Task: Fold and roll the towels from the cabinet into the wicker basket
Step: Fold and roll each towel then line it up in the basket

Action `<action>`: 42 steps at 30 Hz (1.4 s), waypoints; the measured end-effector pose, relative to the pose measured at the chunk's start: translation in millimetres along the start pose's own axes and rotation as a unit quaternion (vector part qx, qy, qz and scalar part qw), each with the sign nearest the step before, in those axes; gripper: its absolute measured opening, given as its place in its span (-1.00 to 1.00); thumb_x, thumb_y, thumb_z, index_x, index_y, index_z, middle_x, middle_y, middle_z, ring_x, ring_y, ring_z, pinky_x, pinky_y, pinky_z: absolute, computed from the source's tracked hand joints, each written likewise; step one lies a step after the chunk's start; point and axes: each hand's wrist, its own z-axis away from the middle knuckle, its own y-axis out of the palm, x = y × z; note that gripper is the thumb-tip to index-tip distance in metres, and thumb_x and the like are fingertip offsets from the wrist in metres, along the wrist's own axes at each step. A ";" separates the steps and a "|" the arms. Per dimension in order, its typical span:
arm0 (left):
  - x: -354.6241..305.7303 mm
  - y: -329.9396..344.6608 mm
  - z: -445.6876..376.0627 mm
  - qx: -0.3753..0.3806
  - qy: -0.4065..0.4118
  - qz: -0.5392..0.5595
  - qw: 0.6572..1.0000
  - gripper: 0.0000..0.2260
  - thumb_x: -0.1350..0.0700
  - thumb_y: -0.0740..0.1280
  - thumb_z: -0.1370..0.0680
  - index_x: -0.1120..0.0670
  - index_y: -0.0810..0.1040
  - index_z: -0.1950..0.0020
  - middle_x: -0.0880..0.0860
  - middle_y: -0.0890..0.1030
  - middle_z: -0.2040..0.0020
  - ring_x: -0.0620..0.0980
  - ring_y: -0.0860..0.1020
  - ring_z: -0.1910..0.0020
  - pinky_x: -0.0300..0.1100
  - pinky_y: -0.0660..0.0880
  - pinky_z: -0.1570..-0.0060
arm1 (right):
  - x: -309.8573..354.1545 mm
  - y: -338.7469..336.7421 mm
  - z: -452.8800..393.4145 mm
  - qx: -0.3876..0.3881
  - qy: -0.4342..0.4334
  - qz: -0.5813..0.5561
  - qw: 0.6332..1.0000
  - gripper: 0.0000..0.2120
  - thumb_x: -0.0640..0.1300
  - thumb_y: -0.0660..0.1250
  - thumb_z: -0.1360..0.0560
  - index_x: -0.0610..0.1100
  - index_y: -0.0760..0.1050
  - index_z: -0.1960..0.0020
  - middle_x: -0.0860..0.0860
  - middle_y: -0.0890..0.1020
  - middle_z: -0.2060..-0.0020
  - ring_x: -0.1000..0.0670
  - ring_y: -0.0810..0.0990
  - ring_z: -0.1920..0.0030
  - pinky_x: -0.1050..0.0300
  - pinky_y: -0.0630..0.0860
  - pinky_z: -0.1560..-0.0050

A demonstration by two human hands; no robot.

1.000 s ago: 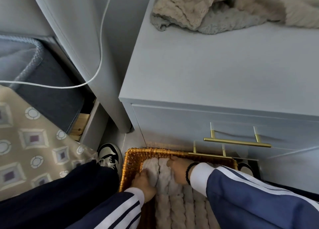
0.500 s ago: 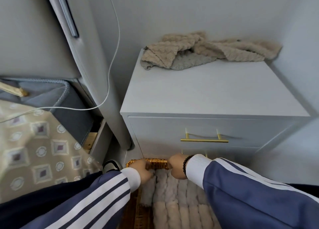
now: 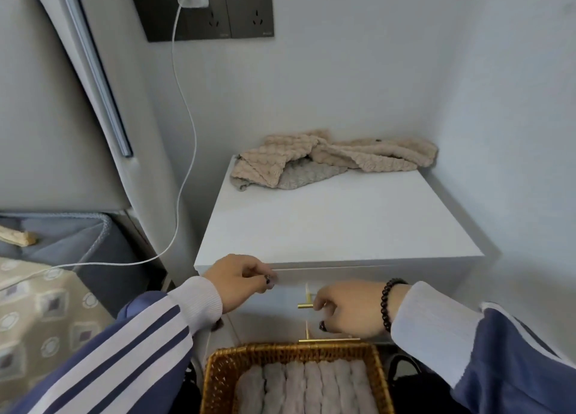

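One towel rolled and basketed, more still waiting on the cabinet.

The left hand [image 3: 240, 281] hangs loosely curled and holds nothing; the right hand [image 3: 346, 309] curls at the upper brass drawer handle [image 3: 304, 305], though I cannot tell if it grips. Rolled pale plush towel [image 3: 305, 385] lies in the brown wicker basket [image 3: 218, 370]; crumpled beige towels [image 3: 327, 158] remain on the white cabinet [image 3: 336, 226]. No readable writing.

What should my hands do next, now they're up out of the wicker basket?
Probably reach up for the crumpled beige knitted towels on the white cabinet: both the left hand and right hand are empty, and those towels lie unfolded.
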 end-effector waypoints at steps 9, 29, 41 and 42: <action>-59.4 -14.2 -42.2 0.005 0.050 0.098 0.994 -0.88 0.23 0.29 -0.54 0.08 0.58 -0.02 0.00 0.71 0.19 -0.08 0.58 0.45 -0.31 0.41 0.44 | -23.7 -67.3 -16.7 -0.224 -0.016 -0.149 0.963 -0.76 -0.06 0.22 -0.57 -0.02 0.48 -0.22 0.09 0.59 0.02 0.10 0.55 0.07 0.25 0.46 0.08; -79.2 -28.7 -149.3 -0.180 0.027 0.268 0.946 -0.74 0.32 0.37 -0.45 0.06 0.52 -0.08 0.04 0.55 0.06 -0.06 0.51 0.30 -0.22 0.47 0.27 | -46.2 -92.9 -43.3 -0.233 0.044 -0.137 0.962 -0.67 -0.04 0.17 -0.60 -0.09 0.39 -0.34 -0.01 0.50 -0.23 0.00 0.48 -0.18 0.23 0.38 -0.07; -81.2 -25.4 -141.5 -0.170 0.033 0.268 0.948 -0.69 0.32 0.44 -0.40 -0.07 0.59 0.02 0.02 0.55 -0.05 -0.06 0.51 0.28 -0.24 0.51 0.30 | -56.3 -78.8 -21.9 -0.260 0.060 -0.128 0.955 -0.71 -0.05 0.19 -0.60 -0.08 0.42 -0.29 0.03 0.55 -0.13 0.05 0.49 -0.13 0.23 0.40 -0.11; -82.7 -23.2 -141.8 -0.157 0.025 0.273 0.949 -0.70 0.33 0.43 -0.41 -0.05 0.59 0.01 0.04 0.55 -0.11 -0.05 0.53 0.23 -0.20 0.54 0.24 | -55.6 -77.3 -20.5 -0.262 0.061 -0.126 0.955 -0.71 -0.05 0.19 -0.60 -0.08 0.42 -0.30 0.03 0.55 -0.13 0.05 0.49 -0.13 0.22 0.40 -0.11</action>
